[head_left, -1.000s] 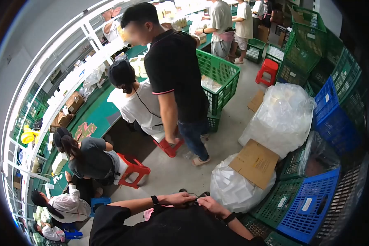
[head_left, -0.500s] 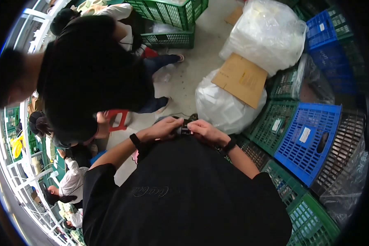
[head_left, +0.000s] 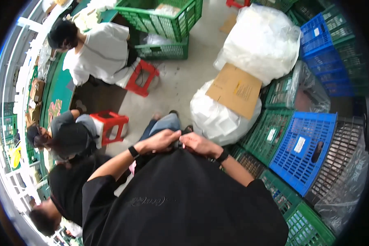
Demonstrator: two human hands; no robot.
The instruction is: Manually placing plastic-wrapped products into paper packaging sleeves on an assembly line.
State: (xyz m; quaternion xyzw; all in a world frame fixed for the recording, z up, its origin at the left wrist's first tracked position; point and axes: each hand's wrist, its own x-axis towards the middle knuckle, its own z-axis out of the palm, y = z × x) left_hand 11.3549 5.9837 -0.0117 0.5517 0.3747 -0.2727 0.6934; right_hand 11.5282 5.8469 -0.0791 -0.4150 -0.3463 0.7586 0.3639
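My left hand [head_left: 158, 141] and my right hand [head_left: 199, 144] meet in front of my black shirt, fingers curled against each other. They close over a small dark object [head_left: 180, 143], which is almost wholly hidden between them. Each wrist carries a black band. Just beyond my hands are legs in blue jeans [head_left: 162, 123]; I cannot tell whose they are.
Two big white plastic bags [head_left: 217, 119], one topped by a cardboard sheet [head_left: 233, 90], stand ahead. A blue crate [head_left: 303, 147] and green crates [head_left: 270, 131] are stacked on the right. Left: red stools [head_left: 110, 125], seated people at a green table [head_left: 61, 88], and a person in black [head_left: 67, 188].
The view has swung downward and leftward. The person in black has moved from directly ahead to my lower left. My hands stay joined on the small dark object.
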